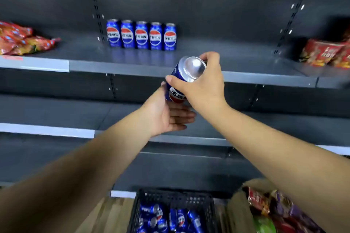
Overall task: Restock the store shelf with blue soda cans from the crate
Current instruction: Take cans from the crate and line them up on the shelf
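— Looking down first: the black plastic lattice crate [173,197] sits lowest and closest to us, with loose blue soda cans [171,217] lying on their sides in it. Makes sense, since that's the supply and it's parked right under the reach. Beside the crate there's a cardboard box of mixed snack packets [269,212].

— And above the crate?

— Both arms go up from over it. The right hand [203,87] has its fingers and thumb wrapped round a blue aluminium soda can with a red, white and blue logo [182,79]. It's tipped over, with the shiny domed bottom facing us. My guess is it came out of the crate lying down and needs turning upright.

— The left hand?

— The left hand [164,117] is just under the can, palm up, fingers straight and relaxed, gripping nothing. It touches or nearly touches the can's lower end. I can't tell which. It looks like a steadying cradle for the turn.

— Farther back?

— Well above the crate, the grey metal shelf [117,64] carries a row of five upright matching cans [141,35], labels out, shoulder to shoulder. The bare spot at the row's right end is the likely place for this can. Red snack bags [22,38] lie farthest left of the crate, and red boxed snacks [325,54] farthest right.
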`<state>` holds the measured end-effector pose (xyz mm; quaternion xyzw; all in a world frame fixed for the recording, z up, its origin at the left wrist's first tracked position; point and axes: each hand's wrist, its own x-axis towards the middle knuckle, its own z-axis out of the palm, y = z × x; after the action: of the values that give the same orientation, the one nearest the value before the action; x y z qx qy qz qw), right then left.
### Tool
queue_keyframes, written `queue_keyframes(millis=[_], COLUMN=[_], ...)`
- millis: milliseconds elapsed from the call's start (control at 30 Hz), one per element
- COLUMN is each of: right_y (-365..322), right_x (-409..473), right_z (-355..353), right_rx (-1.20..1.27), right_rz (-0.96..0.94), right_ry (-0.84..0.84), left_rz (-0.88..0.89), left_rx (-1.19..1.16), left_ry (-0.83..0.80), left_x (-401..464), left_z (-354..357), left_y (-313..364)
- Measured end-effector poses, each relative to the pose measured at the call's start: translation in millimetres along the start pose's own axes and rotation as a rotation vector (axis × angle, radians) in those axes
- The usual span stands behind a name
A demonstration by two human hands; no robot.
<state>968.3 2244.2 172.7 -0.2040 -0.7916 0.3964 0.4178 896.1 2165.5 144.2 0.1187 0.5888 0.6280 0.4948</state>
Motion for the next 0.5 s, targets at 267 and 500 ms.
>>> queue_keyframes(millis=[267,500], right_y=[-43,-34], right_x=[-7,-39], right_z=[-41,-43], right_rx=[0.053,0.087], right_rz=[-0.144,-0.338], right_ry=[0.079,0.162], left_rz=[0.295,0.325], left_rx=[-0.182,-0.245], left_ry=[0.096,-0.058], left_x=[-43,-69], left_z=[36,41], left_y=[38,40])
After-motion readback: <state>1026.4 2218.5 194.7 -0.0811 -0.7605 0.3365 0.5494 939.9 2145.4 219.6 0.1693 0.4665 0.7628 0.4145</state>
